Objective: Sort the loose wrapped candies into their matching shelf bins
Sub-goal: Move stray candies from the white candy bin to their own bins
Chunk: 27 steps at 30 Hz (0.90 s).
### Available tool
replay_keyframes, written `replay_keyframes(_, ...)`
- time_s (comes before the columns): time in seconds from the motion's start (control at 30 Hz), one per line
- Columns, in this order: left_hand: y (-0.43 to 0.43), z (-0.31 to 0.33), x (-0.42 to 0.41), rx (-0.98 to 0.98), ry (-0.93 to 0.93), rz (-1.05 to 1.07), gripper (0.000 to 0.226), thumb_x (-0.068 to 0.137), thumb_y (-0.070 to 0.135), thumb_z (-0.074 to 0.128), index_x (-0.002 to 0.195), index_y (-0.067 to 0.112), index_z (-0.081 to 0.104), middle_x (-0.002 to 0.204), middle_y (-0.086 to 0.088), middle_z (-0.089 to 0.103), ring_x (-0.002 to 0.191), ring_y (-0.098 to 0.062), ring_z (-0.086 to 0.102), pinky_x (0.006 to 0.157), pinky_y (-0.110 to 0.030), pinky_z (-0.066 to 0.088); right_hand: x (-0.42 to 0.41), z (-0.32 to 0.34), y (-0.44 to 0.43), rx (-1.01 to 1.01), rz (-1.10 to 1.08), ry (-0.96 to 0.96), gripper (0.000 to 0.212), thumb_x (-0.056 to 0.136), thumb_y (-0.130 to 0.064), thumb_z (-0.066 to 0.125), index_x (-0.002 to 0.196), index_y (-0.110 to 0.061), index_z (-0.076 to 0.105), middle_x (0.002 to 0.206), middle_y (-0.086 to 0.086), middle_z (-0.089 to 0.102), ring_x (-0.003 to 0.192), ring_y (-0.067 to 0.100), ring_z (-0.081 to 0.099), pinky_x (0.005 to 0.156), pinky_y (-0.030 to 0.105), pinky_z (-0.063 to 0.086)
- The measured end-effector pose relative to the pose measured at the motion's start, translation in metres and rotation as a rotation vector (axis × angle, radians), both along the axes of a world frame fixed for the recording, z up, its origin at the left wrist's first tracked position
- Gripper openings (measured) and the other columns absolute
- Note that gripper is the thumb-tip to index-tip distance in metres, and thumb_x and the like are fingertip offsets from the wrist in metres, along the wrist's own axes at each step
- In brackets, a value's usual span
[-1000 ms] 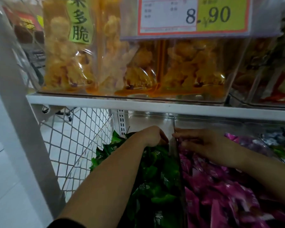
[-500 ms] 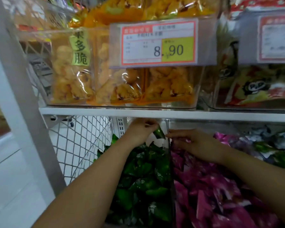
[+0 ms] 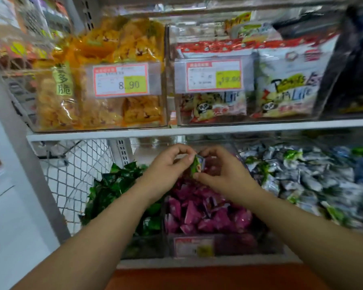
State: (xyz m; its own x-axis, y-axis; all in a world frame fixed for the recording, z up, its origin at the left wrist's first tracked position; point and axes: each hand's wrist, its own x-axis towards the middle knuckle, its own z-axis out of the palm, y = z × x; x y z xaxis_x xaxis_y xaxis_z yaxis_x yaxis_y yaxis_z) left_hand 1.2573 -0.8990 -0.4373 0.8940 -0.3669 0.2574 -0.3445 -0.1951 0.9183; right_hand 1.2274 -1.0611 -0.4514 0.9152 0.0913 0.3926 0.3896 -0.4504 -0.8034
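1. Head view: a small green-wrapped candy is held in the air under the white shelf edge, above the back of the magenta candies.
2. The candy is pinched at its left side by the curled fingertips of the left hand. Its lower end and right side are gripped between the thumb and fingers of the right hand.
3. Three heaps in clear bins are seen on the lower shelf: dark green candies at the left, the magenta ones in the middle, and silver-and-green candies at the right.
4. A lower price tag is fixed to the magenta bin's front; its print is too blurred to read.
5. On the upper shelf, orange snack bags are marked with a green label ending "多脆". A red-bordered price tag in front of them is printed "8.90".
6. Beside them, panda snack bags are lettered "Life". The figure on the second tag cannot be made out.
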Motion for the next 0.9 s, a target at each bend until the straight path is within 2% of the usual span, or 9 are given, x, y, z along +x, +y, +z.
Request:
replay_keyframes(0.07, -0.019, 0.004, -0.008, 0.012, 0.043, -0.074, 0.028, 0.095, 0.024, 0.053, 0.075, 0.041, 0.064, 0.103, 0.006, 0.062, 0.101, -0.018, 0.058, 0.092, -0.04, 0.047, -0.014, 0.0, -0.018, -0.021, -0.045, -0.037, 0.032, 0.079, -0.019, 0.074, 0.102, -0.018, 0.053, 0.099, 0.002, 0.061, 0.086, 0.017, 0.063, 0.073, 0.033, 0.053)
replay_keyframes(0.13, -0.041, 0.008, -0.016, 0.003, 0.065, -0.131, 0.027, 0.096, 0.019, 0.051, 0.081, 0.035, 0.066, 0.104, -0.001, 0.062, 0.099, -0.019, 0.061, 0.092, -0.04, 0.051, -0.029, 0.0, -0.04, -0.073, -0.085, -0.043, 0.028, 0.08, -0.02, 0.072, 0.101, -0.016, 0.053, 0.095, 0.005, 0.058, 0.079, 0.018, 0.06, 0.068, 0.035, 0.051)
replay_keyframes(0.23, -0.076, 0.012, -0.026, 0.02, 0.089, -0.199, 0.02, 0.098, 0.009, 0.047, 0.091, 0.024, 0.06, 0.098, -0.002, 0.061, 0.088, -0.009, 0.062, 0.087, -0.03, 0.053, -0.047, 0.001, -0.08, -0.102, -0.187, -0.027, 0.025, 0.082, -0.016, 0.07, 0.099, -0.02, 0.052, 0.088, 0.0, 0.055, 0.072, 0.011, 0.055, 0.061, 0.027, 0.045)
replay_keyframes(0.4, -0.128, -0.005, -0.025, 0.325, -0.162, -0.219, 0.023, 0.095, 0.015, 0.054, 0.09, 0.037, 0.058, 0.105, 0.001, 0.064, 0.099, -0.011, 0.059, 0.089, -0.024, 0.045, -0.078, 0.001, -0.157, -0.111, -0.439, -0.052, 0.026, 0.084, -0.015, 0.067, 0.102, -0.024, 0.052, 0.093, -0.005, 0.054, 0.072, 0.002, 0.055, 0.06, 0.013, 0.044)
replay_keyframes(0.5, -0.156, -0.009, -0.027, 0.475, -0.322, -0.181, 0.017, 0.096, 0.016, 0.052, 0.097, 0.031, 0.059, 0.105, 0.011, 0.053, 0.094, -0.004, 0.053, 0.074, -0.007, 0.038, -0.09, -0.003, -0.212, -0.213, -0.654, -0.084, 0.028, 0.088, -0.021, 0.064, 0.114, -0.019, 0.054, 0.104, 0.004, 0.05, 0.084, 0.014, 0.053, 0.071, 0.021, 0.039)
replay_keyframes(0.63, -0.179, -0.011, -0.019, 0.522, -0.344, -0.106, 0.016, 0.097, 0.019, 0.051, 0.099, 0.032, 0.06, 0.109, 0.01, 0.051, 0.095, -0.009, 0.053, 0.076, -0.02, 0.038, -0.093, -0.002, -0.277, -0.201, -0.918, -0.058, 0.045, 0.092, -0.018, 0.06, 0.133, -0.01, 0.042, 0.138, 0.012, 0.035, 0.11, 0.028, 0.05, 0.093, 0.034, 0.042)
replay_keyframes(0.77, -0.188, -0.013, -0.013, 0.527, -0.334, -0.101, 0.017, 0.097, 0.018, 0.051, 0.105, 0.026, 0.063, 0.112, 0.009, 0.052, 0.1, -0.004, 0.048, 0.083, -0.019, 0.033, -0.083, -0.006, -0.31, -0.328, -0.933, 0.135, 0.043, 0.095, -0.021, 0.057, 0.134, -0.009, 0.044, 0.138, 0.017, 0.042, 0.106, 0.033, 0.052, 0.082, 0.039, 0.042)
replay_keyframes(0.83, -0.187, -0.013, -0.013, 0.524, -0.361, -0.11, 0.016, 0.096, 0.018, 0.052, 0.104, 0.027, 0.064, 0.112, 0.009, 0.053, 0.1, -0.004, 0.049, 0.082, -0.019, 0.034, -0.082, -0.008, -0.306, -0.376, -0.885, 0.134, 0.039, 0.096, -0.021, 0.054, 0.132, -0.01, 0.047, 0.135, 0.016, 0.047, 0.096, 0.032, 0.056, 0.075, 0.038, 0.044)
replay_keyframes(0.9, -0.181, -0.011, -0.016, 0.525, -0.387, -0.111, 0.016, 0.096, 0.017, 0.052, 0.098, 0.03, 0.062, 0.109, 0.012, 0.052, 0.096, -0.002, 0.049, 0.08, -0.02, 0.035, -0.082, -0.01, -0.294, -0.422, -0.83, 0.087, 0.035, 0.095, -0.02, 0.055, 0.129, -0.011, 0.051, 0.132, 0.014, 0.05, 0.1, 0.03, 0.055, 0.081, 0.039, 0.046)
